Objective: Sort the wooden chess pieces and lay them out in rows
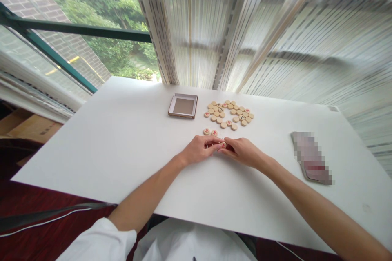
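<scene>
A Chinese chess piece (223, 145) with a red character is held between the fingertips of both my hands, just above or on the white table. My left hand (198, 149) pinches it from the left, thumb and fingers closed together. From the other side, my right hand (245, 151) closes its fingers on the same piece. Two more red-marked pieces, a left one (206, 131) and a right one (214, 133), lie side by side just beyond my left hand. Farther back spreads a loose group of round wooden pieces (219, 120), most blank side up, a few showing red or black characters.
A shallow square box (183, 116) stands left of the pieces near the table's back. A pixelated, phone-like object (310, 157) lies at the right on the white table (122, 130). Striped curtains (208, 49) hang along the back edge, with a window at the left.
</scene>
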Tool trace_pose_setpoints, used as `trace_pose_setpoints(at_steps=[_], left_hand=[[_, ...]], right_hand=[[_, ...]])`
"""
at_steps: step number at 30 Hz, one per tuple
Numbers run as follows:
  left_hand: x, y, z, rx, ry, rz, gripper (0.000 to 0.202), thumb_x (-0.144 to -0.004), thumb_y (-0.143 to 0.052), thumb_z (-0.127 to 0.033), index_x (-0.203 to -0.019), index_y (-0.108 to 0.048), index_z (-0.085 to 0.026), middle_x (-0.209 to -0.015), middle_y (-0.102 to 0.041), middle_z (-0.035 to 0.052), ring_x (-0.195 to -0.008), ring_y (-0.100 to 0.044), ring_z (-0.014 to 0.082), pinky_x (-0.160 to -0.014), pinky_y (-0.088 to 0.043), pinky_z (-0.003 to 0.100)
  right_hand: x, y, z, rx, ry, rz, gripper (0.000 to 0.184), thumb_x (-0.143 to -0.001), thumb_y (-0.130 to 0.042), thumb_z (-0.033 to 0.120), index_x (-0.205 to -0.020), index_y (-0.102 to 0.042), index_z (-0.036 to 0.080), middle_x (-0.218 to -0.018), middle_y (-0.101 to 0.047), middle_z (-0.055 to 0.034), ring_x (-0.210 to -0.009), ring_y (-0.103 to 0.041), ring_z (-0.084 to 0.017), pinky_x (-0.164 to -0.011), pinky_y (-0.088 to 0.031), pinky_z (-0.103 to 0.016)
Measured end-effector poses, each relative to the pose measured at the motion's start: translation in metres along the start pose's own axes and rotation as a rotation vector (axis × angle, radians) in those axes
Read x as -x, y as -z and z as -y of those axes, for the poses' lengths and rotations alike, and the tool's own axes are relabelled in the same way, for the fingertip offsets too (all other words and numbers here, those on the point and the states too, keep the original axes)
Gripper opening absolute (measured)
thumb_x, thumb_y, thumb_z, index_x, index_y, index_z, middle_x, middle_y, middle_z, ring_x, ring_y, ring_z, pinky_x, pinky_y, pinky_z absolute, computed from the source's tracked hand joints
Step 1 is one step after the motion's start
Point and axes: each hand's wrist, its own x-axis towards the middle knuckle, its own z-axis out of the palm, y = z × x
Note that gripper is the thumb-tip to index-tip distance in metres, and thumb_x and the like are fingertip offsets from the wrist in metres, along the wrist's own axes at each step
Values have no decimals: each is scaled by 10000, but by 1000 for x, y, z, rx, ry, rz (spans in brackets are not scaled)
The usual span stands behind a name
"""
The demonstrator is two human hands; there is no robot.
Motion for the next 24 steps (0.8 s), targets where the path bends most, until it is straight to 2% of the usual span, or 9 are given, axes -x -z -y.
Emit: trace_pose_setpoints(at_steps=[6, 13, 19, 24], left_hand=[[2, 0, 1, -85, -26, 10, 312, -922, -624, -363, -1162, -749, -207, -848, -761, 32, -628, -600, 111, -613, -480, 219], [2, 2, 3, -89, -29, 15, 333, -930, -602, -325, -1213, -731, -210, -747, -732, 20, -581, -570, 104, -576, -453, 210], [1, 3, -3, -134, -48, 15, 351, -920, -615, -298, -1251, -708, -226, -844, -751, 24, -679, -618, 115, -654, -486, 214], [1, 2, -2, -127, -67, 25, 363, -892, -656, -278, -1250, -703, -238, -888, -754, 15, -703, -627, 115, -700, -503, 223]], right_hand=[[-3, 14, 8, -44, -47, 135, 284, -985, -532, 435, -802, -587, 225, -629, -635, -7, -510, -538, -143, -504, -253, -264], [-5, 26, 12, -119, -70, 265, 378, -1034, -408, 442, -804, -614, 224, -630, -644, -20, -519, -546, -151, -511, -302, -269], [-3, 31, 7, -322, -62, 304, 474, -1051, -332, 451, -731, -588, 214, -659, -661, -15, -543, -559, -148, -588, -418, -279], [-3, 33, 10, -363, -79, 323, 510, -1054, -298, 446, -720, -605, 214, -696, -674, -13, -607, -594, -162, -654, -458, -295]])
